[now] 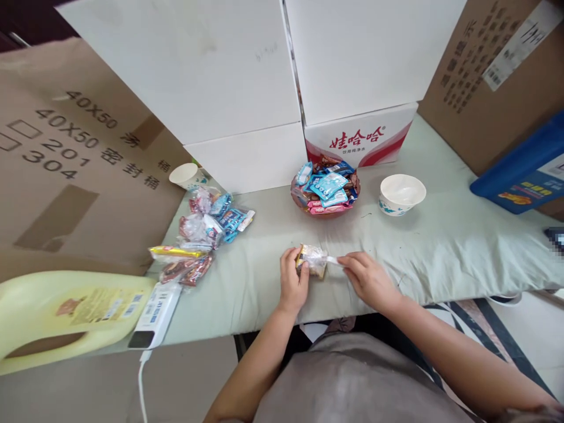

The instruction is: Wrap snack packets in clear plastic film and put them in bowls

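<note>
My left hand [294, 281] is closed around the left side of a small snack packet [314, 262], clear and yellowish, held just above the cloth or resting on it; I cannot tell which. From the packet's right side a narrow whitish strip [332, 260] sticks out. The fingertips of my right hand [370, 281] pinch the far end of that strip. Whether it is part of the wrapper or a separate piece is too small to see. Behind both hands stands a brown bowl [326, 216] heaped with blue, pink and brown wrapped snacks [329, 185].
A pile of wrapped snacks [205, 226] lies at left, near a paper cup [187, 176]. Another paper bowl [402, 194] stands right. White boxes [247, 155] form a back wall. Cartons flank both sides. A yellow jug [88, 299] and white power bank [156, 311] lie front left.
</note>
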A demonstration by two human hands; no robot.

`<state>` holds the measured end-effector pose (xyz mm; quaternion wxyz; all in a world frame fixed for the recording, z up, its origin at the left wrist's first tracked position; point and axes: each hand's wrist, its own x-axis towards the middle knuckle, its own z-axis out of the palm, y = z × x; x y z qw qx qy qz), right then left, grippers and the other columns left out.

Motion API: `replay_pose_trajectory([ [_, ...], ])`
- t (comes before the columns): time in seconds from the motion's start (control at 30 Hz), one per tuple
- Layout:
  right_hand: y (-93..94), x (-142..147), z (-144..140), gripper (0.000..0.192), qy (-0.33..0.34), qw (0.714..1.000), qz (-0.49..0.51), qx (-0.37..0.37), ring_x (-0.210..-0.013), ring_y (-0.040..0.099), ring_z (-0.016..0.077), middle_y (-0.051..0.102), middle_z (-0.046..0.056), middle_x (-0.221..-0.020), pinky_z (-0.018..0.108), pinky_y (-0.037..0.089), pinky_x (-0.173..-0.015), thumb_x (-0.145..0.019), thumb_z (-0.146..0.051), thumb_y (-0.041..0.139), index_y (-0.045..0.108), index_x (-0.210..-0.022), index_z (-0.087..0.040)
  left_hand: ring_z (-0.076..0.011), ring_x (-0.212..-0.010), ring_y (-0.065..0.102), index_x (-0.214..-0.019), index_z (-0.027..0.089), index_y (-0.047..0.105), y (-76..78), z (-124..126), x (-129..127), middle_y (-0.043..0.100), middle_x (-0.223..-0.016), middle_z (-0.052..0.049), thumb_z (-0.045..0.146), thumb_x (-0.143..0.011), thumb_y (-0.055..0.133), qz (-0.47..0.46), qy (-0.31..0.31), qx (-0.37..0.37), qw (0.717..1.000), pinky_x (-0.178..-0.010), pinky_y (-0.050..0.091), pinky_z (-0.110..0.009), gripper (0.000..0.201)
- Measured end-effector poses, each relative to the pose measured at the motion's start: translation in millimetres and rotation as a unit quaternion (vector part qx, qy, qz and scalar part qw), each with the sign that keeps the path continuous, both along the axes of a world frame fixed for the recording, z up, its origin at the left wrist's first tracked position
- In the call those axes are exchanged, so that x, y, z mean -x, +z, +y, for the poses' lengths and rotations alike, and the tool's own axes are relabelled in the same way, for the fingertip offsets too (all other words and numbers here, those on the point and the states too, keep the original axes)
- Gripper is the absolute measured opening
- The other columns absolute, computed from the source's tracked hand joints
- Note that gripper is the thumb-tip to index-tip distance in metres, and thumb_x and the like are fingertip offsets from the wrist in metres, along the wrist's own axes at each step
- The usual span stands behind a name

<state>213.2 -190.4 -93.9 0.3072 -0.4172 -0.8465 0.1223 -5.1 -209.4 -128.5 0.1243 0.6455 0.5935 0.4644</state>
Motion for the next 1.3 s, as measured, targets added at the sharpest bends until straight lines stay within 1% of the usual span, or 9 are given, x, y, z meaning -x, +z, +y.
replay_pose_trajectory([
  [0.1,-0.2,23,-3,0.033,0.051,0.998,-0.024,0.010,-0.096,0.060,0.0216,0.064,0.010,-0.105,0.036,0.053,-0.082,-0.094,-0.013,0.042,0.058,-0.122,-0.020,-0.0232,-0.122,0.049,-0.133,0.020,0.046,2.5,1,6,0.052,-0.127,-0.014,0.027,-0.096,0.045,0.022,-0.021,-0.036,0.999,-0.104,0.041,-0.045,0.037],
  [0.2,-8.1,14,-3,0.035,0.039,0.997,-0.069,0.027,-0.095,0.061,0.0204,0.064,0.009,-0.106,0.034,0.052,-0.082,-0.094,-0.012,0.041,0.058,-0.123,-0.020,-0.0242,-0.126,0.045,-0.139,0.022,0.041,5.6,1,11,0.050,-0.134,-0.013,0.019,-0.094,0.043,0.046,-0.072,-0.062,0.994,-0.107,0.038,-0.047,0.045],
  [0.33,-15.1,-33,2,0.033,-0.071,0.988,-0.130,0.033,-0.091,0.061,0.0199,0.064,0.009,-0.103,0.032,0.050,-0.081,-0.094,-0.015,0.041,0.062,-0.119,-0.020,-0.0241,-0.122,0.048,-0.140,0.022,0.040,4.0,2,11,0.050,-0.130,-0.013,0.014,-0.087,0.046,0.046,-0.068,-0.029,0.996,-0.103,0.043,-0.045,0.055],
  [0.47,-9.8,-59,1,0.023,-0.184,0.975,-0.124,-0.014,-0.099,0.057,0.0277,0.065,0.011,-0.104,0.043,0.047,-0.085,-0.093,-0.022,0.049,0.067,-0.107,-0.020,-0.0225,-0.108,0.055,-0.122,0.022,0.055,5.7,-1,0,0.051,-0.117,-0.010,0.022,-0.081,0.060,0.053,-0.105,0.014,0.993,-0.092,0.051,-0.039,0.040],
  [0.63,3.8,-22,-10,0.050,0.002,1.000,0.012,0.007,-0.112,0.054,0.0270,0.054,0.014,-0.128,0.044,0.050,-0.091,-0.088,-0.042,0.061,0.050,-0.132,-0.021,-0.0219,-0.102,0.056,-0.100,0.022,0.062,20.5,-7,-20,0.051,-0.107,-0.008,0.019,-0.080,0.061,0.056,-0.147,0.026,0.987,-0.088,0.052,-0.038,0.020],
  [0.77,6.5,-3,-11,0.025,0.058,0.997,0.048,0.002,-0.098,0.059,0.0214,0.061,0.010,-0.117,0.039,0.053,-0.083,-0.091,-0.022,0.052,0.061,-0.114,-0.023,-0.0200,-0.099,0.057,-0.087,0.021,0.062,26.1,-12,-25,0.053,-0.103,-0.007,0.024,-0.084,0.060,-0.023,-0.149,0.055,0.987,-0.086,0.052,-0.035,0.004],
  [1.07,-8.9,-54,-12,0.011,-0.155,0.981,0.114,0.037,-0.068,0.061,0.0164,0.065,0.002,-0.078,0.029,0.051,-0.063,-0.093,-0.027,0.052,0.060,-0.090,-0.022,-0.0145,-0.079,0.059,-0.078,0.020,0.047,4.3,-33,5,0.057,-0.083,-0.001,0.036,-0.087,0.057,-0.208,-0.021,0.108,0.972,-0.074,0.052,-0.028,0.021],
  [1.17,-4.4,-51,-17,0.011,-0.145,0.984,0.100,0.030,-0.076,0.064,0.0185,0.066,0.004,-0.082,0.033,0.053,-0.071,-0.093,-0.027,0.051,0.060,-0.093,-0.022,-0.0178,-0.096,0.061,-0.091,0.021,0.050,9.6,-33,4,0.060,-0.102,-0.007,0.027,-0.087,0.056,-0.150,0.015,0.061,0.987,-0.082,0.052,-0.031,0.010],
  [1.3,17.9,-40,-22,0.020,-0.140,0.981,0.118,-0.060,-0.103,0.060,0.0263,0.064,0.012,-0.109,0.047,0.050,-0.089,-0.091,-0.020,0.049,0.059,-0.108,-0.022,-0.0278,-0.135,0.040,-0.126,0.021,0.047,29.2,-20,4,0.046,-0.140,-0.015,0.019,-0.082,0.057,0.024,-0.027,0.001,0.999,-0.103,0.042,-0.047,0.046],
])
